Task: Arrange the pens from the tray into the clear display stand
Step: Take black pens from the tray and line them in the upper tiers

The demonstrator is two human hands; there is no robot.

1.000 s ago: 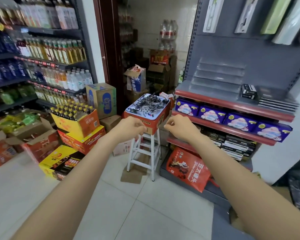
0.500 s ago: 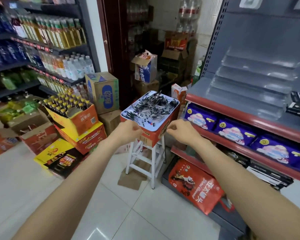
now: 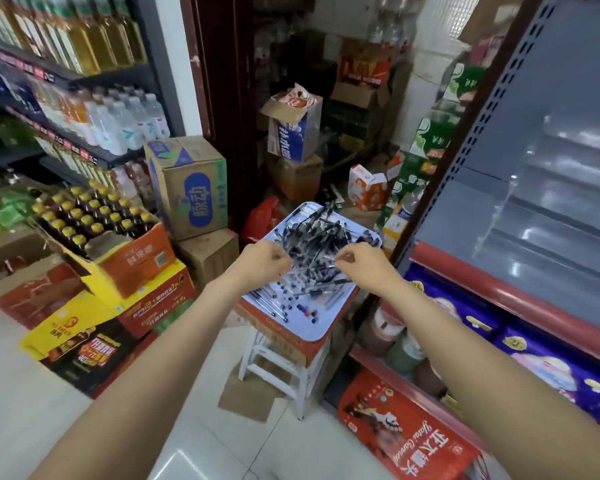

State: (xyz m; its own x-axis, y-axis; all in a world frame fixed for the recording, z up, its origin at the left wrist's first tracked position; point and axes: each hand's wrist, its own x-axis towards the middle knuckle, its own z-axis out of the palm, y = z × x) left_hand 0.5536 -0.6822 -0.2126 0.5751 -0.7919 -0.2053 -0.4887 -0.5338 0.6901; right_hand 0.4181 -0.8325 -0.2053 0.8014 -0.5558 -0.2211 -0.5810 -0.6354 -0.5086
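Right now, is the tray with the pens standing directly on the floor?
No, the tray rests on a red carton on top of a white stool, above the floor.

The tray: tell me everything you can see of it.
The tray is pale, bluish-white, rectangular with rounded corners and a low raised rim; it looks like plastic or enamelled metal. It lies flat on a red carton on a white stool, beside the shelf unit. A loose heap of dark pens covers most of it. Both hands, left hand and right hand, reach into the pile.
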